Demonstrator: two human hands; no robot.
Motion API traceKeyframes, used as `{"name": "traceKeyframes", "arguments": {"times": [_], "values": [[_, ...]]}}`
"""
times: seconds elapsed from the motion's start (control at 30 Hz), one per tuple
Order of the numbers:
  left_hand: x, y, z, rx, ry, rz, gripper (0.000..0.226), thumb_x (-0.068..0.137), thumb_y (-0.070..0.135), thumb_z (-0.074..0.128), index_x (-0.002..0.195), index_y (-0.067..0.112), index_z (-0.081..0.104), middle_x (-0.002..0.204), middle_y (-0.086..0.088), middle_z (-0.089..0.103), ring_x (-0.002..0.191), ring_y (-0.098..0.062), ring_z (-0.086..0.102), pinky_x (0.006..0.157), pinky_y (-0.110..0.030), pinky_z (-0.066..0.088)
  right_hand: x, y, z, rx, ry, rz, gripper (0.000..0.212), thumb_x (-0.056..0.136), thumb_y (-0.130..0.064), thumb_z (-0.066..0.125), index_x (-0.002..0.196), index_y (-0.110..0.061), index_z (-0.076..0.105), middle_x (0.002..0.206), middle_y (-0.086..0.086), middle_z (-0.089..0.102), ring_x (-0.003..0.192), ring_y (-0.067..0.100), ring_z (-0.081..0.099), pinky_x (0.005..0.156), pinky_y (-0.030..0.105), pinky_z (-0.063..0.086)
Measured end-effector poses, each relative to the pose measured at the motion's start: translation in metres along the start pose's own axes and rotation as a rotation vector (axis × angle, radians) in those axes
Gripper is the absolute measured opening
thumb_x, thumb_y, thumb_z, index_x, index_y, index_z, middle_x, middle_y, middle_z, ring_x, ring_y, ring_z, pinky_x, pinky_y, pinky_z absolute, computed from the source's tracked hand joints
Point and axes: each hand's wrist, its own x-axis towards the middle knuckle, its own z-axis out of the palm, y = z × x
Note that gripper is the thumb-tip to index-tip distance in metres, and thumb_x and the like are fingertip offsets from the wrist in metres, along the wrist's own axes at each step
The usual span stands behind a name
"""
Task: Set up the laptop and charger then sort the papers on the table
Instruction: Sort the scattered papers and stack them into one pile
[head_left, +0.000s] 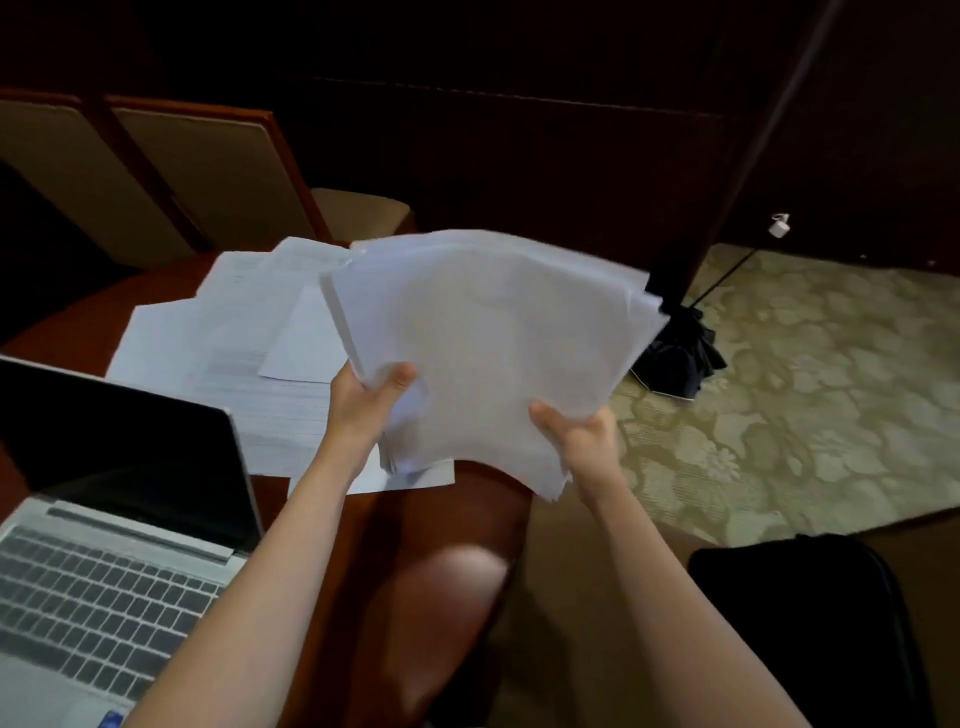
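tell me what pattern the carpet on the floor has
The carpet has a pale green floral pattern, clearest in the head view.

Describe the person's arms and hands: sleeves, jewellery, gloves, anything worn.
Both arms are bare: no sleeve shows on the left forearm or the right forearm up to the frame's edge. The left hand and right hand wear no gloves, and no watch, bracelet or ring is visible on the parts in view.
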Motion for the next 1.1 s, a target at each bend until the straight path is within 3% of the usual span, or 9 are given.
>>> {"name": "traceKeyframes", "arguments": {"times": [0.17,0.23,0.3,0.4,0.57,0.67,0.77,0.93,1.1], "values": [[-0.010,0.000,-0.033,0.050,-0.013,0.042,0.031,0.074,-0.017,0.064,0.088,0.011,0.064,0.068,0.015,0.070,0.070,0.000,0.065,0.059,-0.006,0.048,0.007,0.006,0.009,-0.158,-0.135,-0.036,0.041,0.071,0.012,0.071,0.104,-0.010,0.063,0.093,-0.008,0.067,0.078,-0.008,0.066,0.069,0.012,0.052],[-0.014,0.003,-0.037,-0.007,-0.005,0.035,0.031,0.082,-0.016,0.056,0.097,0.011,0.059,0.081,0.011,0.066,0.077,-0.001,0.063,0.061,-0.007,0.050,0.003,0.012,0.013,-0.237,-0.126,-0.048,0.050,0.075,0.017,0.065,0.106,-0.023,0.062,0.103,-0.006,0.064,0.086,-0.013,0.062,0.082,0.027,0.054],[-0.010,0.010,-0.038,-0.014,0.031,0.039,0.026,0.088,-0.010,0.052,0.100,0.013,0.055,0.083,0.010,0.060,0.082,-0.008,0.058,0.062,-0.008,0.050,0.003,0.006,0.022,-0.212,-0.113,-0.029,0.043,0.080,0.014,0.062,0.115,-0.012,0.061,0.120,0.010,0.061,0.101,0.003,0.062,0.094,0.035,0.049],[-0.004,0.026,-0.040,0.032,0.044,0.089,0.036,0.074,-0.007,0.070,0.098,0.016,0.058,0.081,0.017,0.068,0.081,-0.001,0.063,0.072,-0.018,0.051,0.013,-0.015,0.035,-0.112,-0.097,-0.042,0.030,0.072,0.007,0.072,0.098,-0.006,0.064,0.096,0.009,0.070,0.083,0.013,0.066,0.066,0.014,0.053],[-0.001,0.031,-0.046,0.065,0.112,0.077,0.059,0.074,0.006,0.073,0.125,0.016,0.047,0.107,0.006,0.055,0.104,-0.013,0.051,0.087,-0.027,0.046,0.014,-0.002,0.037,-0.159,-0.150,-0.026,0.040,0.064,0.003,0.079,0.096,-0.013,0.060,0.087,-0.006,0.066,0.077,0.006,0.065,0.059,0.011,0.052],[0.002,0.035,-0.050,0.010,0.047,0.108,0.083,0.053,0.037,0.084,0.125,0.017,0.047,0.105,0.009,0.060,0.106,-0.016,0.058,0.082,-0.020,0.054,0.014,-0.005,0.040,-0.144,-0.171,-0.073,0.036,0.067,0.006,0.076,0.094,-0.014,0.062,0.088,-0.002,0.067,0.070,-0.006,0.067,0.061,0.009,0.051],[0.004,0.044,-0.052,0.064,0.013,0.192,0.120,0.027,0.074,0.078,0.131,0.028,0.040,0.130,-0.002,0.052,0.118,-0.017,0.052,0.088,-0.025,0.053,0.018,-0.018,0.040,-0.120,-0.184,-0.158,0.048,0.059,-0.005,0.083,0.102,-0.012,0.063,0.100,0.006,0.071,0.084,0.005,0.069,0.072,0.016,0.054],[0.004,0.053,-0.053,0.121,0.007,0.269,0.103,0.038,0.075,0.074,0.126,0.039,0.034,0.138,0.001,0.042,0.120,-0.016,0.048,0.091,-0.029,0.051,0.020,-0.035,0.044,-0.013,-0.199,-0.237,0.061,0.053,-0.014,0.087,0.105,-0.019,0.057,0.098,-0.007,0.069,0.089,0.005,0.068,0.072,0.018,0.053],[0.005,0.054,-0.051,0.171,0.109,0.252,0.056,0.070,0.019,0.079,0.112,0.038,0.048,0.123,0.010,0.048,0.116,-0.012,0.046,0.094,-0.027,0.047,0.021,-0.030,0.046,-0.071,-0.157,-0.230,0.043,0.073,0.005,0.072,0.097,-0.027,0.056,0.097,-0.008,0.064,0.083,-0.002,0.066,0.072,0.017,0.055]]}}
